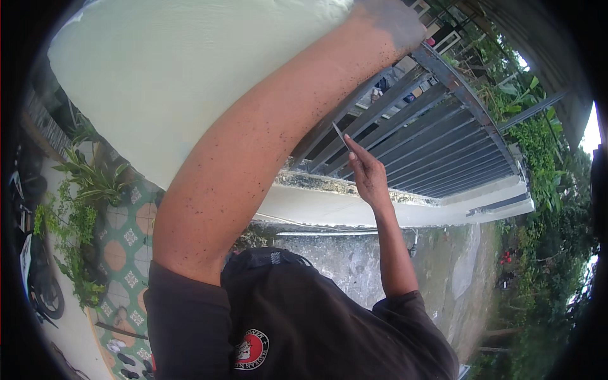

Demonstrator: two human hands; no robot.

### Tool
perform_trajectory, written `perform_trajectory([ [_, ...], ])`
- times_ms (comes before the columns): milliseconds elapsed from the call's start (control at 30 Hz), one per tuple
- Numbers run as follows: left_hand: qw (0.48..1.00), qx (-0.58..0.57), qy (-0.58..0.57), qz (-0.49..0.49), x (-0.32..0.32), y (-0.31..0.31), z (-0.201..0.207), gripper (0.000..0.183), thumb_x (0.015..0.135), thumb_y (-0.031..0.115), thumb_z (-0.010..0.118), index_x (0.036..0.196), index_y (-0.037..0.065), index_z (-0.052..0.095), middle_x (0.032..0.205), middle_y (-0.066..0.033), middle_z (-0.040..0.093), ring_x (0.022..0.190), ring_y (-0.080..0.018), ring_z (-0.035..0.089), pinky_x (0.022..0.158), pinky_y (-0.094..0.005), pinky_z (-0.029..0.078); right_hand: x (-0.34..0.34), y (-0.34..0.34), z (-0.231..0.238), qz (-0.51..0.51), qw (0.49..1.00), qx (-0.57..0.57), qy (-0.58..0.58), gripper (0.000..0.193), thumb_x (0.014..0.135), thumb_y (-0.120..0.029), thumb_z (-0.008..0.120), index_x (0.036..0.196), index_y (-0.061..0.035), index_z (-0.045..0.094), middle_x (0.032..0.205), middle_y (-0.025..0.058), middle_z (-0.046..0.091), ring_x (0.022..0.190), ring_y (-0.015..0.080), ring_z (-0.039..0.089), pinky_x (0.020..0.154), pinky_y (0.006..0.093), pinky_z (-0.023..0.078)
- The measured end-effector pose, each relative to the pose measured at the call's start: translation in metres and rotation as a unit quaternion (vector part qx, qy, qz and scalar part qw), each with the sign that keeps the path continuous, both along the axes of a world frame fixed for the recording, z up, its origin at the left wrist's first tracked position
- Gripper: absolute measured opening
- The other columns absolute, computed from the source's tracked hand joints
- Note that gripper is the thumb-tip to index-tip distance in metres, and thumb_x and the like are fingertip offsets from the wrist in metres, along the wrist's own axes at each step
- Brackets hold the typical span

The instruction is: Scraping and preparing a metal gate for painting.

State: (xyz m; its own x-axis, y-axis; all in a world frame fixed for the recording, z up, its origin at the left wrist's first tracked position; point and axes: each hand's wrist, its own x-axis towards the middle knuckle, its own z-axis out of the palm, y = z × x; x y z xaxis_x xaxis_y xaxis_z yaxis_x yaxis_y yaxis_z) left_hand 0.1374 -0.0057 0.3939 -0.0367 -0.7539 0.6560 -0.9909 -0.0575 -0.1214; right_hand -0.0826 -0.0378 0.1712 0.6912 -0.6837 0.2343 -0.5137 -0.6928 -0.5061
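Note:
My left arm stretches across the picture to the upper right, dotted with dark specks. At its end, my left hand (394,25) is by the pale pillar and the top of the grey metal railing (437,120); its fingers are too unclear to read. Lower down, my right hand (370,177) is closed on a thin, flat grey blade-like tool (341,134). My index finger lies along the tool, and its tip points up toward the railing's slats. Dark dirt marks the right hand.
The smooth pale pillar (158,69) fills the upper left. Beneath the railing runs a white ledge (354,204) with worn, stained edges. Potted plants (95,177), patterned floor tiles (117,253) and a motorbike (47,291) lie to the left. Greenery (538,253) grows on the right.

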Motion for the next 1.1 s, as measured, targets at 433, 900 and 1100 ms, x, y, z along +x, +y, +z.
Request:
perform_trajectory([
  [433,0.999,0.039,-0.001,0.019,-0.007,0.014,0.005,0.031,0.102,0.035,0.052,0.119,0.022,0.075,0.109,-0.0107,0.076,0.102,-0.0290,0.074,0.086,-0.0421,0.058,-0.009,-0.042,0.089,0.064,0.994,0.080,-0.022,0.042,0.103,-0.040,0.062,0.140,-0.0213,0.065,0.112,0.0088,0.073,0.081,0.0143,0.055,0.078,0.0347,0.051],
  [900,0.994,0.049,0.094,0.021,-0.009,0.023,0.010,0.034,0.102,0.035,0.051,0.121,0.020,0.075,0.115,-0.0134,0.074,0.107,-0.0341,0.072,0.093,-0.0434,0.056,0.000,-0.068,0.114,0.080,0.990,0.073,0.095,0.045,0.100,-0.047,0.062,0.136,-0.0205,0.067,0.123,0.0107,0.072,0.106,0.0217,0.067,0.093,0.0397,0.055],
  [1100,0.997,0.050,0.049,0.023,-0.008,0.021,0.008,0.031,0.101,0.033,0.053,0.122,0.026,0.074,0.113,-0.0123,0.075,0.105,-0.0329,0.073,0.090,-0.0427,0.058,0.002,-0.068,0.112,0.056,0.987,0.097,0.113,0.042,0.102,-0.043,0.062,0.136,-0.0200,0.068,0.120,0.0103,0.073,0.105,0.0191,0.067,0.091,0.0384,0.054],
])
